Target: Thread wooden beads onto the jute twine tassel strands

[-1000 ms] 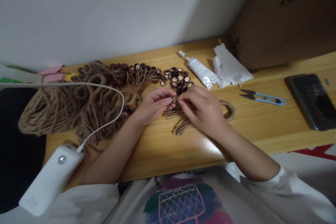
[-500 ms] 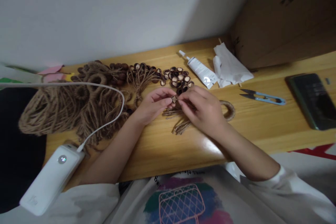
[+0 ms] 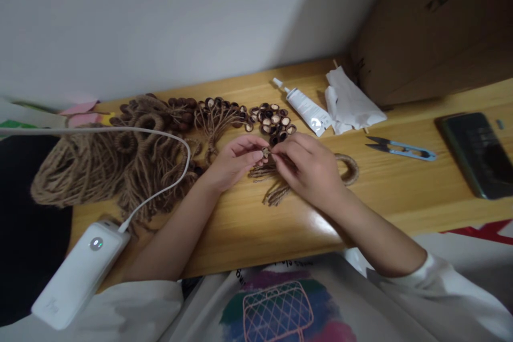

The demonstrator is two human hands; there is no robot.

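"Wall (image 3: pixel 160 21) at the back, pale grey. Next?"

"The wooden table (image 3: pixel 232 224) in front of it, a cardboard box (image 3: pixel 433 37) at the back right. On the left, a heap of brown twine (image 3: pixel 84 168)."

"Then the white power bank (image 3: pixel 78 278) at the near left, its cable (image 3: pixel 188 153) plugged in, and the dark phone (image 3: pixel 476 155) at the right."

"And the hands?"

"Left hand (image 3: pixel 226 165) and right hand (image 3: pixel 315 165) meet over the middle of the table, fingertips pinched on something small. Crumpled white paper (image 3: pixel 355 104) lies beyond the right one, the white tube (image 3: pixel 308 109) just beside it."

"Blue-handled snips (image 3: pixel 390 144) lie between that hand and the phone. The corded ring (image 3: pixel 355 168) shows from behind the hand, loose cord ends (image 3: pixel 276 192) on its other side; whether they join, I can't tell."

"Shell halves (image 3: pixel 276 117), some pale inside, cluster just beyond the fingers."

"So what's held?"

"A small brown piece (image 3: pixel 265 153), between left thumb and fingers, the right fingertips pinching its right edge. Whether a strand is caught there too is too tiny to tell."
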